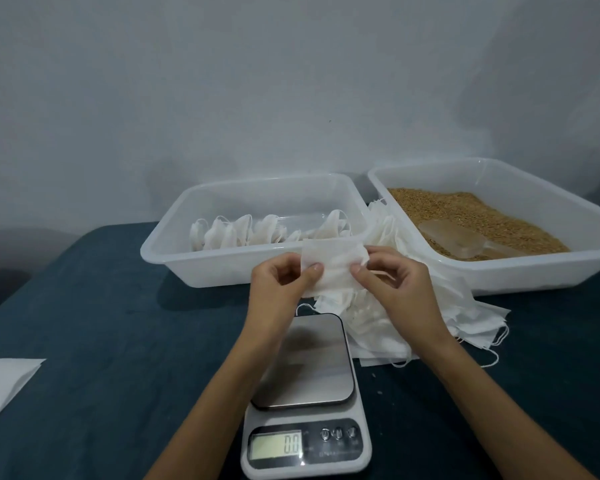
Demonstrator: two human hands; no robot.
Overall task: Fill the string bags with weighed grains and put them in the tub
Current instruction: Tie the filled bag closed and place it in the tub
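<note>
Pinching string bag, left hand, right hand

A dark teal table carries two tubs, a scale and loose bags.

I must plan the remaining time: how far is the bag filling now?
Done: several filled bags lie in the left tub. In hand: both hands pinch an empty bag. Left: pile of empty bags; scale reads zero; scoop rests in grain.
</note>
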